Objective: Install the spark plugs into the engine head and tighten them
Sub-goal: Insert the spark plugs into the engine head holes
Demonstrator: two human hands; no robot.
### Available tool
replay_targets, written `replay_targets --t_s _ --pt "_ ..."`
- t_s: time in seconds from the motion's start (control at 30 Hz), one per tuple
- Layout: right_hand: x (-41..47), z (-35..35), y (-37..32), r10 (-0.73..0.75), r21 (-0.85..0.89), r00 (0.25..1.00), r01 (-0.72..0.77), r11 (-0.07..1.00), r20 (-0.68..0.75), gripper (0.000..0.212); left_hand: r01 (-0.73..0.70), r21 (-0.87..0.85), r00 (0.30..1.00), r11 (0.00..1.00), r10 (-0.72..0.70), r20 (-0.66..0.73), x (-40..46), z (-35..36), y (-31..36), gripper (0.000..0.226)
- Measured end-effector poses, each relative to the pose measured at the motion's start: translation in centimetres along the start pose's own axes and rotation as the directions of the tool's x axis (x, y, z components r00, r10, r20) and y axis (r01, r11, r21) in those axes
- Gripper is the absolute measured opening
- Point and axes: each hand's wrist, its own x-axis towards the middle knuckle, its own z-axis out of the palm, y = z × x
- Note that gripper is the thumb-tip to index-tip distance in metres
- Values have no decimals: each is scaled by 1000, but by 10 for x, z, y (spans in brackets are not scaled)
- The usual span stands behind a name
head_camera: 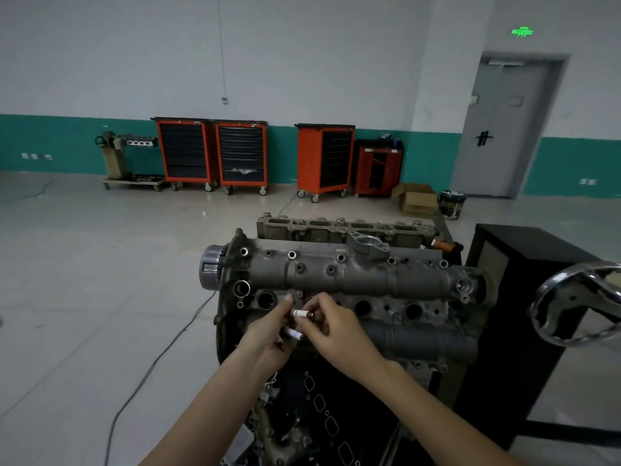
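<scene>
Both hands meet over the front edge of the grey cast-metal engine head (339,277), which sits on a stand with a chrome handwheel (578,307) at its right end. Left hand (268,338): fingers curled, holding a white-bodied spark plug (293,333) across the palm; a second plug end seems to show below it, not certain. Right hand (331,326): thumb and fingertips pinch another white-and-brown spark plug (302,313), lying roughly level, its white end toward the left hand. This plug is just in front of the row of round plug wells (363,307), between the first and second wells from the left; not seated in any well. Wells visible look open and dark. Behind the head lies a second tan-grey cylinder casting (342,228). A black cable (161,358) trails across the pale floor. Along the far wall stand red-and-black wheeled tool cabinets (242,156) and an open cardboard box (416,198).
</scene>
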Motion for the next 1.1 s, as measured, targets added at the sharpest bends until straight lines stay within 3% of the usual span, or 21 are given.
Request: replay_targets --t_s 0.17,0.27,0.33,0.47,0.57,0.7,0.87,1.0,1.1 --pt "-4 -2 -4 -48 22 987 52 998 -151 14 7 -65 999 998 -10 -44 -4 7 -5 31" --pt "0 -17 1 -1 -23 975 -5 1000 -222 14 68 -77 994 995 -75 -83 -5 5 -2 31" --pt "4 -25 5 27 -125 989 -46 991 -148 14 110 -110 991 988 -117 -64 -8 4 0 29" --pt "5 -21 7 -66 -422 997 79 903 45 8 139 -222 988 965 -149 -29 -14 5 9 24" --pt "9 -9 7 -106 -586 989 146 797 102 10 142 -281 990 949 -141 22 -23 6 14 21" --pt "18 0 8 13 -705 998 37 709 65 26 176 -308 984 935 -164 62 -27 4 15 21" --pt "9 -4 14 60 -567 993 10 824 105 35 221 -316 975 923 -201 94 -25 5 14 21" --pt "8 -4 15 23 -596 991 61 801 131 26 262 -335 965 905 -234 122 -20 5 11 22" --pt "15 5 12 62 -607 998 -30 794 31 20 252 -344 967 904 -226 115 -20 3 11 20"
